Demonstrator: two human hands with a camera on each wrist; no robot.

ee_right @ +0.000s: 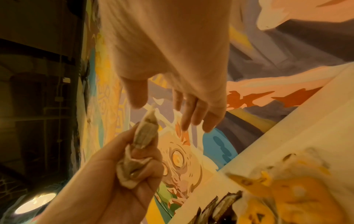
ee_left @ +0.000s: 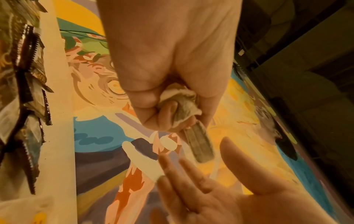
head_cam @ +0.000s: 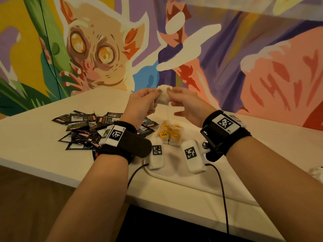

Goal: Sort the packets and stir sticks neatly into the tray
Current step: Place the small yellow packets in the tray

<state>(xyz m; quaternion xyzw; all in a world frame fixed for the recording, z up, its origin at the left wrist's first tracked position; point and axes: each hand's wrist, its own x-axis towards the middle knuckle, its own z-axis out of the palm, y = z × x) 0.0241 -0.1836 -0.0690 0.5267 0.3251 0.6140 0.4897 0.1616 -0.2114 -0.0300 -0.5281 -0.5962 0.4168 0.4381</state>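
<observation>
Above the table my left hand grips a small bunch of white tea bags, curled fingers clamping them; one bag sticks out toward my right hand. The right hand's thumb and straight fingers bracket that bag's tip without closing on it. A thin string hangs down from the bunch. Below lies a heap of tea bags with yellow tags. A pile of black coffee packets spreads to the left. I see no stir sticks.
A white raised rim, perhaps the tray's edge, curves across the white table near its front. Two black cables run off the front edge. A painted mural wall stands right behind the table. A white object shows at the far right.
</observation>
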